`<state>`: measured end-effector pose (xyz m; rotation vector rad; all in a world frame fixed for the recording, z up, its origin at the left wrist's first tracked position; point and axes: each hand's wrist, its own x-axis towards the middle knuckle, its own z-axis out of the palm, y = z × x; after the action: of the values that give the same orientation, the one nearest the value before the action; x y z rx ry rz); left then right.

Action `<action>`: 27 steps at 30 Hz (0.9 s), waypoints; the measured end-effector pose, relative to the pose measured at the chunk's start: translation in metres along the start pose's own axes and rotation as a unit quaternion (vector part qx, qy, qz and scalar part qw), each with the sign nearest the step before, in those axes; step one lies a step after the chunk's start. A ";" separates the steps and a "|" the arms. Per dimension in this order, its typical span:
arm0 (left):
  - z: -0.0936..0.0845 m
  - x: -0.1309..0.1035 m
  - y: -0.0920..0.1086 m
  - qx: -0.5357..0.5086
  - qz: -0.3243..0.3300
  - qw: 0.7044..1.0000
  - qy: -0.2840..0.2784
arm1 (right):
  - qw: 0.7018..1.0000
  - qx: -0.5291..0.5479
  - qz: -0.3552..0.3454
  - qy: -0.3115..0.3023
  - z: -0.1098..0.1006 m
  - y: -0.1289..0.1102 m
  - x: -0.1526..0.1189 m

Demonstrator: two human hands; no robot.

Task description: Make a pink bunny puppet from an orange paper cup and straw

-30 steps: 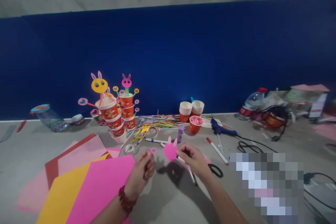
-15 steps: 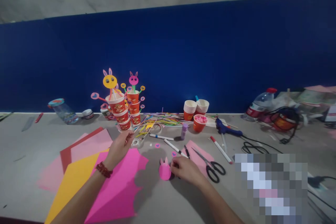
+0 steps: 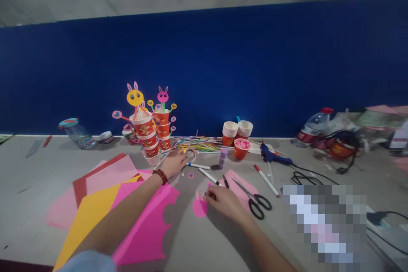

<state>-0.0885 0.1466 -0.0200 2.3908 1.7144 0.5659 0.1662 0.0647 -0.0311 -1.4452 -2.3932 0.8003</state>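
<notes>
Touching flat, round pink paper rabbit [image 3: 199,208]: curled right hand [image 3: 225,202].

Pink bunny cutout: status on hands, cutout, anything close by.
Left hand near colored sticks. Right hand at pink bunny cutout, grip unclear. Scissors lie farther right.

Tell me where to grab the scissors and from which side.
Take the scissors by their black handle loops, coming from the near right. They lie flat, blades pointing away and leftward over the pink paper, while the loops project past its edge. The right hand seems better placed, being nearer.
</notes>
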 end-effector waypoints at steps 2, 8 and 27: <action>0.010 0.016 0.006 0.004 -0.003 1.000 -0.009 | 1.000 0.002 -0.008 0.001 0.000 -0.001 0.000; 0.007 0.039 0.004 -0.086 -0.008 0.996 -0.032 | 0.999 0.015 -0.014 0.025 -0.002 0.001 0.001; -0.021 -0.064 0.085 -0.403 0.074 0.912 -0.012 | 0.883 0.282 -0.204 0.314 0.000 -0.014 -0.014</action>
<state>-0.0393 0.0554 0.0133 1.8916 0.9823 1.0151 0.1622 0.0475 -0.0221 -0.7604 -1.6750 0.6913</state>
